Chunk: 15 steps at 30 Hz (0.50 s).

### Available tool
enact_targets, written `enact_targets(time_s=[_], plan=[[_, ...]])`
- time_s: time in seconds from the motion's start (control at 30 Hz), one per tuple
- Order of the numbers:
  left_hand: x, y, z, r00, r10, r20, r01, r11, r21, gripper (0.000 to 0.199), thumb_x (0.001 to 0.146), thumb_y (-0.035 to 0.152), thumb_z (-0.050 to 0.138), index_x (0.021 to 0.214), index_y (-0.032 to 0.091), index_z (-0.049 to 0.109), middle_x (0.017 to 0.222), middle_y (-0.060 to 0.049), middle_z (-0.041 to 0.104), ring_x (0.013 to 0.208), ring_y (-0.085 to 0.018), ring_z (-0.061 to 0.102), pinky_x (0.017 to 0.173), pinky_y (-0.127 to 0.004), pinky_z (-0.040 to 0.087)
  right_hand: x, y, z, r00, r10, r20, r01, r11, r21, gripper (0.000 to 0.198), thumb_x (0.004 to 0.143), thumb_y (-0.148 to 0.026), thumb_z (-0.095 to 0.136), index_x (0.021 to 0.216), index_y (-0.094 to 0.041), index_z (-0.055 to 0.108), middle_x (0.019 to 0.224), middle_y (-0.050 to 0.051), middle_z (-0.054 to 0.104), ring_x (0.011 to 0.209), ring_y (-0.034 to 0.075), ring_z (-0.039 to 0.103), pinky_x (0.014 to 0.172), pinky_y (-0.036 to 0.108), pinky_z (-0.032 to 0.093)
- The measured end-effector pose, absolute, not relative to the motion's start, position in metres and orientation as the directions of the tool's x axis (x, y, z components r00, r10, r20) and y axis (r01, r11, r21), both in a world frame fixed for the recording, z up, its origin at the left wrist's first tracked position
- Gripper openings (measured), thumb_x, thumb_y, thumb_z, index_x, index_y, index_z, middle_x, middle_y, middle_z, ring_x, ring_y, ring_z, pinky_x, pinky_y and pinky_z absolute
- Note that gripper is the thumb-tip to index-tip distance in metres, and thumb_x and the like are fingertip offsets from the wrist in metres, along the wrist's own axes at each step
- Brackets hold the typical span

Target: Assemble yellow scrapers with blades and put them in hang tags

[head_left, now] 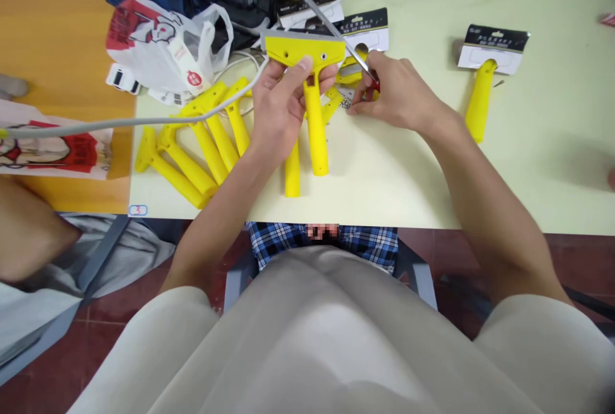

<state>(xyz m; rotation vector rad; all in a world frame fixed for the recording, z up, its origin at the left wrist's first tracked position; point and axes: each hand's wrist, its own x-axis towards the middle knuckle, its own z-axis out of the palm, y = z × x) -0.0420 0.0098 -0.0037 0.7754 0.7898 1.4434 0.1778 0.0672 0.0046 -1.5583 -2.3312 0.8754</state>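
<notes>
My left hand (pixel 281 103) grips a yellow scraper (pixel 314 113) just below its wide head, thumb on the front, with a grey blade edge along the top. Two holes show in the head. In my right hand (pixel 396 90) is a screwdriver (pixel 353 52), its long metal shaft slanting up to the left and a bit of red handle showing by the fingers. Thumb and fingertips of that hand come down beside a little pile of small screws (pixel 344 103). Another yellow scraper handle (pixel 292 173) lies below the left hand, partly covered.
Several yellow scraper handles (pixel 202 138) lie at the left, with a grey cable (pixel 144 122) crossing above them. A carded scraper (pixel 478 100) lies at right. Behind are black-and-white cards (pixel 369 26) and a plastic bag (pixel 154 42). Another person's leg (pixel 33 234) is at left.
</notes>
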Motion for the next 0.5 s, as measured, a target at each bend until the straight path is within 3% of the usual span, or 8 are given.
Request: enact_targets(time_s=[0.1,0.23,0.37,0.5], plan=[[-0.042,0.009,-0.005,0.013,1.0,-0.015,-0.562,0.02,0.827,0.017,0.108,0.017,0.071,0.099,0.031,0.077,0.12,0.004,0.084,0.153,-0.027,0.065,0.126,-0.046,0.061,0.177,0.067,0.004,-0.415,0.899,-0.139,0.777,0.271,-0.569,0.042,0.084,-0.046,0.076,0.109,-0.023,0.051,0.112,-0.005,0.074,0.1,0.02,0.067,0.094,0.037,0.047],[-0.041,0.006,-0.004,0.06,0.997,-0.042,-0.569,0.068,0.82,0.023,0.111,0.011,0.064,0.101,0.029,0.076,0.119,0.004,0.083,0.154,-0.025,0.063,0.129,-0.045,0.057,0.173,0.064,0.007,-0.384,0.911,-0.152,0.781,0.233,-0.579,0.048,0.082,-0.051,0.079,0.104,-0.021,0.048,0.111,-0.003,0.073,0.096,0.018,0.065,0.089,0.036,0.045],[-0.036,0.002,-0.006,0.11,0.994,0.001,-0.545,0.06,0.836,0.021,0.112,0.014,0.065,0.103,0.026,0.08,0.111,0.002,0.083,0.142,-0.025,0.073,0.125,-0.038,0.061,0.171,0.058,0.007,-0.374,0.917,-0.138,0.741,0.206,-0.639,0.046,0.085,-0.048,0.078,0.099,-0.018,0.047,0.11,-0.001,0.072,0.096,0.014,0.065,0.09,0.031,0.046],[-0.03,-0.003,-0.008,0.117,0.993,-0.004,-0.556,0.07,0.828,0.02,0.112,0.017,0.064,0.103,0.024,0.08,0.108,0.002,0.083,0.132,-0.026,0.079,0.12,-0.042,0.065,0.176,0.055,0.004,-0.368,0.927,-0.067,0.737,0.247,-0.629,0.04,0.089,-0.047,0.074,0.103,-0.018,0.05,0.106,0.0,0.07,0.088,0.01,0.055,0.087,0.025,0.041]])
